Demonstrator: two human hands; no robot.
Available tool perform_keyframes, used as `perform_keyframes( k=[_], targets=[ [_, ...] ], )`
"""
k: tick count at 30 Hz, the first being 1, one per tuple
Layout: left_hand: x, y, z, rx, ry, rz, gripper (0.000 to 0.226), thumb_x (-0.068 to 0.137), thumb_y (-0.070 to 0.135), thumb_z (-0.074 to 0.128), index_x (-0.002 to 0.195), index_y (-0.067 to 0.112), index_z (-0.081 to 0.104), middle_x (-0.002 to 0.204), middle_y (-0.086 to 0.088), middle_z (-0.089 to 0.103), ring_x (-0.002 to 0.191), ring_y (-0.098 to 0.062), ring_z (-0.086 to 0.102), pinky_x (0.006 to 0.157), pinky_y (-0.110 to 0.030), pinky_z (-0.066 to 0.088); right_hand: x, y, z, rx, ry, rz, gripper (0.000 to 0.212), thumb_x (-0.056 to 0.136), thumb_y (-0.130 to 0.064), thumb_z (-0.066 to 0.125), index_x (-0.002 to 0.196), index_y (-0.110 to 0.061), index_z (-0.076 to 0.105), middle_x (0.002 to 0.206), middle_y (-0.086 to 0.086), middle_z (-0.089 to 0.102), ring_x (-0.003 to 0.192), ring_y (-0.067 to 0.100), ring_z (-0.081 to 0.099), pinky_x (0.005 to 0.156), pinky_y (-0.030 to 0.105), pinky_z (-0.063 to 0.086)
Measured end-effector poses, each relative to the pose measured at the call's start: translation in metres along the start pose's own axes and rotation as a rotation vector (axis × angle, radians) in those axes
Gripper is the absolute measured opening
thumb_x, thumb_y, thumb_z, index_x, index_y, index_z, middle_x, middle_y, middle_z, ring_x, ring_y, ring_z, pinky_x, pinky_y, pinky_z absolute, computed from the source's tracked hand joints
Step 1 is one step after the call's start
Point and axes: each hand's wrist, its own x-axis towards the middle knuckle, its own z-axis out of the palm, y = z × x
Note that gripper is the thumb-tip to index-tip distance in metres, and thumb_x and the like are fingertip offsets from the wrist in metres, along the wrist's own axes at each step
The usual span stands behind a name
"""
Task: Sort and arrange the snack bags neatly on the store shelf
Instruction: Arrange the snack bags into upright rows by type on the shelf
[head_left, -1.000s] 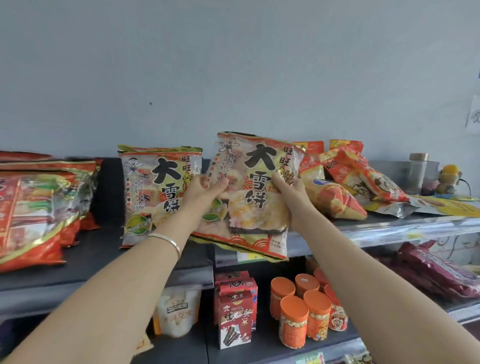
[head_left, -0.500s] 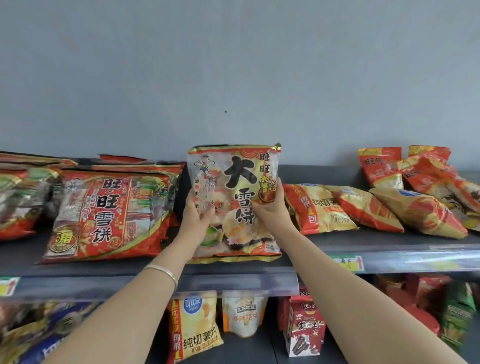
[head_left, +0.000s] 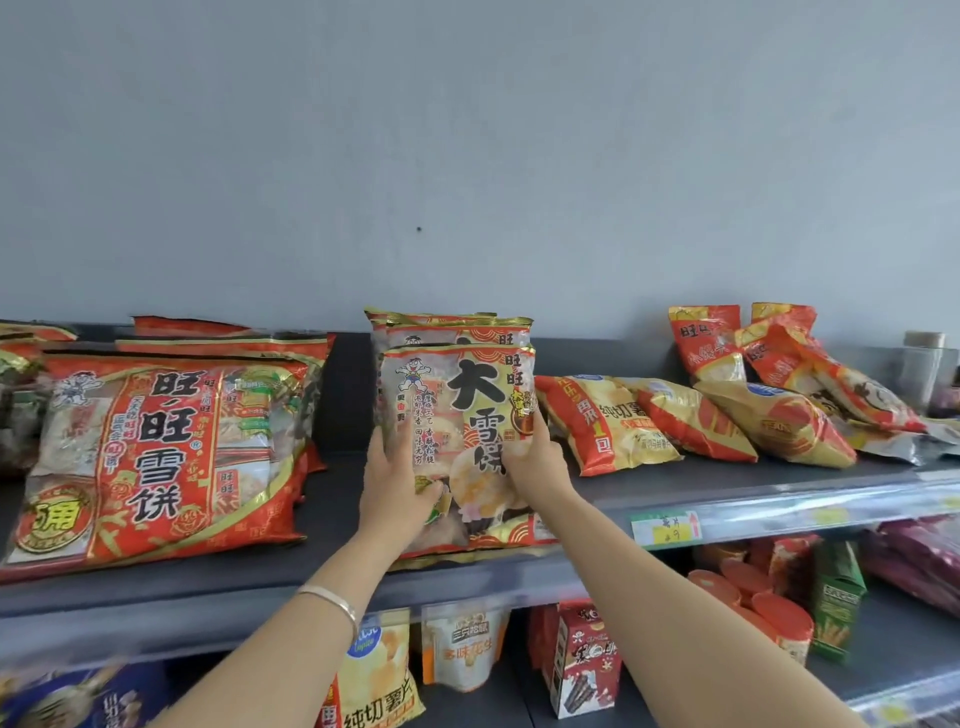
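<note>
Both hands hold a yellow rice cracker bag (head_left: 467, 415) upright on the dark top shelf (head_left: 332, 530), at its middle. My left hand (head_left: 395, 483) grips the bag's left side and my right hand (head_left: 535, 457) its right side. Two more bags of the same kind (head_left: 447, 327) stand right behind it, only their top edges showing. Large red rice cracker bags (head_left: 156, 457) lean in a stack to the left. Yellow-red chip bags (head_left: 613, 421) lie flat to the right.
Smaller red snack bags (head_left: 706, 338) pile at the shelf's far right beside a clear jar (head_left: 924, 364). The lower shelf carries chip bags (head_left: 374, 675), a red carton (head_left: 587, 660), orange tubs (head_left: 727, 587) and a green box (head_left: 836, 597). A grey wall backs the shelf.
The bag has moved left from the right part of the shelf and now stands upright in front of the matching bags. My view has swung left with it.
</note>
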Motion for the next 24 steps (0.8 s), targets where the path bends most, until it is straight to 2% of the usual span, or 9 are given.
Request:
perform_keyframes(
  k=[1, 4, 7, 10, 15, 18, 24],
  targets=[
    [0.001, 0.002, 0.001, 0.048, 0.051, 0.056, 0.084, 0.088, 0.019, 0.063, 0.15, 0.034, 0.008, 0.158, -0.009, -0.004, 0.146, -0.029, 0.006, 0.113, -0.041, 0.024, -0.001, -0.003, -0.003, -0.028, -0.001, -0.006, 0.073, 0.089, -0.027, 0.044, 0.151, -0.038, 0.007, 0.131, 0.014, 0.046, 0.106, 0.037, 0.056, 0.093, 0.048, 0.049],
    [0.004, 0.018, 0.004, 0.088, 0.139, 0.282, 0.063, 0.089, 0.032, 0.061, 0.142, 0.037, 0.029, 0.156, 0.0, 0.007, 0.145, -0.025, 0.017, 0.11, -0.041, 0.036, -0.005, -0.004, -0.015, -0.157, 0.002, -0.081, 0.069, 0.092, -0.025, 0.047, 0.152, -0.03, 0.014, 0.145, 0.011, 0.033, 0.121, 0.034, 0.045, 0.099, 0.041, 0.041],
    [0.01, 0.041, 0.014, 0.2, 0.136, 0.377, 0.053, 0.09, 0.018, 0.059, 0.139, 0.024, 0.04, 0.154, -0.004, 0.02, 0.143, -0.022, 0.022, 0.112, -0.039, 0.033, -0.008, 0.0, -0.032, -0.308, 0.047, -0.214, 0.063, 0.095, -0.03, 0.052, 0.15, -0.026, 0.021, 0.148, 0.011, 0.031, 0.129, 0.033, 0.041, 0.105, 0.044, 0.039],
    [0.013, 0.068, 0.028, 0.188, 0.068, 0.451, 0.049, 0.092, 0.017, 0.056, 0.139, 0.02, 0.041, 0.15, -0.004, 0.03, 0.14, -0.02, 0.027, 0.111, -0.036, 0.032, -0.005, 0.007, -0.052, -0.41, 0.067, -0.29, 0.059, 0.096, -0.028, 0.05, 0.149, -0.027, 0.024, 0.15, 0.007, 0.03, 0.131, 0.032, 0.04, 0.103, 0.045, 0.042],
    [0.017, 0.105, 0.058, 0.105, -0.048, 0.501, 0.048, 0.094, 0.016, 0.052, 0.14, 0.019, 0.039, 0.145, -0.001, 0.038, 0.135, -0.017, 0.033, 0.11, -0.028, 0.028, 0.003, 0.021, -0.092, -0.584, 0.124, -0.328, 0.054, 0.096, -0.025, 0.051, 0.146, -0.024, 0.03, 0.147, 0.009, 0.034, 0.127, 0.036, 0.043, 0.098, 0.046, 0.045],
    [0.024, 0.12, 0.077, 0.138, -0.053, 0.52, 0.046, 0.094, 0.018, 0.052, 0.139, 0.02, 0.041, 0.142, 0.0, 0.043, 0.132, -0.017, 0.038, 0.105, -0.028, 0.032, 0.012, 0.036, -0.119, -0.684, 0.166, -0.365, 0.054, 0.095, -0.023, 0.052, 0.145, -0.022, 0.032, 0.148, 0.009, 0.034, 0.131, 0.036, 0.038, 0.096, 0.045, 0.043],
    [0.042, 0.143, 0.124, 0.083, -0.058, 0.404, 0.046, 0.092, 0.017, 0.055, 0.137, 0.02, 0.044, 0.138, -0.002, 0.046, 0.128, -0.021, 0.042, 0.103, -0.033, 0.036, 0.046, 0.069, -0.171, -0.759, 0.191, -0.396, 0.052, 0.095, -0.027, 0.051, 0.144, -0.025, 0.034, 0.149, 0.006, 0.032, 0.134, 0.032, 0.034, 0.096, 0.043, 0.044]
  ],
)
